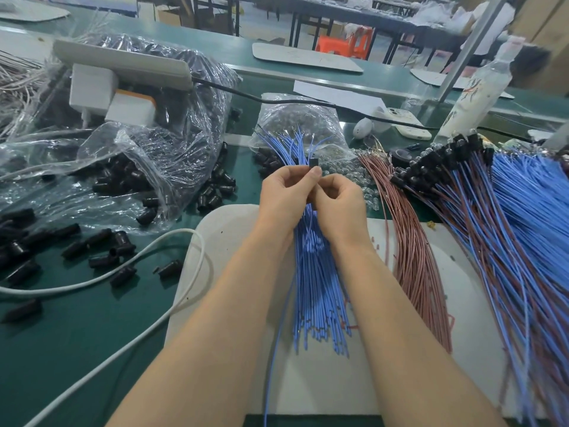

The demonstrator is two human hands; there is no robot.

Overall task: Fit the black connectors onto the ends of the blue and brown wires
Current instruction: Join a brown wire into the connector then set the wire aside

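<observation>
Head view: left hand (284,195) pinches a small black plastic connector (314,163), right hand (338,201) pinches the thin blue wire bundle (317,288). Capped blue-and-brown wires (446,167) lie at two o'clock; many bare wires seemingly remain.

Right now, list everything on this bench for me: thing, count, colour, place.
blue wires: a bundle, blue, between the hands, over the white mat
black connector: one, black, at the left thumb tip
loose connectors: many, black, green table, left
clear bags: two at least, clear, back left, connectors inside
brown wires: a bundle, brown, right of the hands
finished wires: a heap, blue and brown with black ends, far right
white cable: one, white, front left
bottle: one, whitish, back right
left hand: pinches the black connector
right hand: fingers curled on the blue wires
</observation>
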